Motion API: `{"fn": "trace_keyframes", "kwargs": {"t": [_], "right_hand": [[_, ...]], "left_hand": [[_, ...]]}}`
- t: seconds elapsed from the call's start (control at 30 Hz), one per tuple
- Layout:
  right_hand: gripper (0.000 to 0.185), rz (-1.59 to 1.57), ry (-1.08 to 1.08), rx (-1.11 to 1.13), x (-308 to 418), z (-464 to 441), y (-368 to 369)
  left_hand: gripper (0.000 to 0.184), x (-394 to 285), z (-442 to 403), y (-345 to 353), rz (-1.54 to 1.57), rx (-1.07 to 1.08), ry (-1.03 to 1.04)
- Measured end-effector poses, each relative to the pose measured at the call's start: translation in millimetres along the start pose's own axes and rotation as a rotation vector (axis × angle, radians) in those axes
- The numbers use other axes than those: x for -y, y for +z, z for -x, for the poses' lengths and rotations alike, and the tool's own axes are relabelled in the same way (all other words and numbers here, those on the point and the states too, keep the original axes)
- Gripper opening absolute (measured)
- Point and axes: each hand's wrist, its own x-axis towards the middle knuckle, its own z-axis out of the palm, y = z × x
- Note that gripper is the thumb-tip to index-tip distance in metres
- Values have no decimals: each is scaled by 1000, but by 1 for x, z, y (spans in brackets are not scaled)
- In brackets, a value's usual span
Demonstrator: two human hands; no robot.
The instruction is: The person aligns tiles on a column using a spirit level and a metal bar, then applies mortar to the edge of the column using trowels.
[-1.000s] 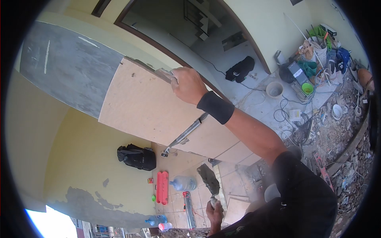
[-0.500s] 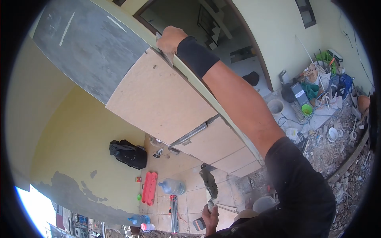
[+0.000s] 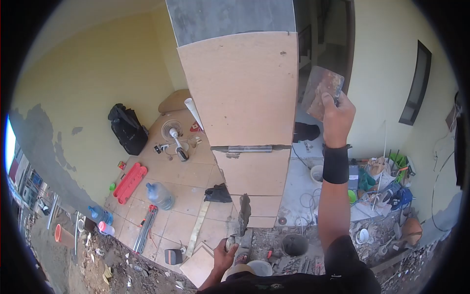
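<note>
My right hand (image 3: 339, 120) is raised right of the tiled pillar, closed on a thin, stained rectangular scraper (image 3: 320, 93). Low in front of me, my left hand (image 3: 225, 253) grips the handle of a trowel (image 3: 245, 214), its blade coated in grey mortar. Between the hands stands the pillar, faced with a large beige tile (image 3: 245, 90). Below that tile, a grey metal strip (image 3: 250, 149) lies across the joint above a lower tile (image 3: 254, 172). Bare grey cement (image 3: 232, 15) covers the pillar's top. The scraper is apart from the tile.
On the left floor are a black backpack (image 3: 128, 130), a red case (image 3: 130, 183), a water bottle (image 3: 160, 196) and a tile cutter (image 3: 146, 229). Buckets (image 3: 295, 244) stand near the pillar's base. Bags and tools (image 3: 387, 183) are heaped at right, beside rubble.
My right hand and scraper have come away from the upper tile's right edge, out to the right. The view has turned, so the pillar looks upright. My left hand still holds the trowel low.
</note>
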Motion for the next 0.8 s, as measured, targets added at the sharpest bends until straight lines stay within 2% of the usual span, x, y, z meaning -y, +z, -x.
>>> {"fn": "trace_keyframes", "kwargs": {"t": [0.1, 0.13, 0.2, 0.37, 0.43, 0.63, 0.7, 0.8], "right_hand": [[25, -96, 108, -2, -11, 26, -9], [25, -77, 94, 11, -14, 31, -14], [27, -37, 163, 51, -19, 34, -19], [29, 61, 228, 119, -45, 51, -24], [30, -12, 295, 140, -56, 63, -23], [21, 31, 374, 44, -78, 84, 5], [20, 53, 347, 119, -87, 84, 10], [20, 17, 375, 103, -92, 85, 17]], "left_hand": [[35, 10, -11, -5, 79, 41, 2], [35, 14, -14, -10, 103, 52, 2], [36, 25, -30, -19, 75, 36, 138], [36, 68, -69, -41, 99, 110, 190], [35, 76, -81, -52, 112, 117, 204], [35, 85, -102, -85, 61, 167, 178], [35, 90, -104, -90, 57, 168, 166], [35, 101, -102, -96, 66, 152, 93]]}}
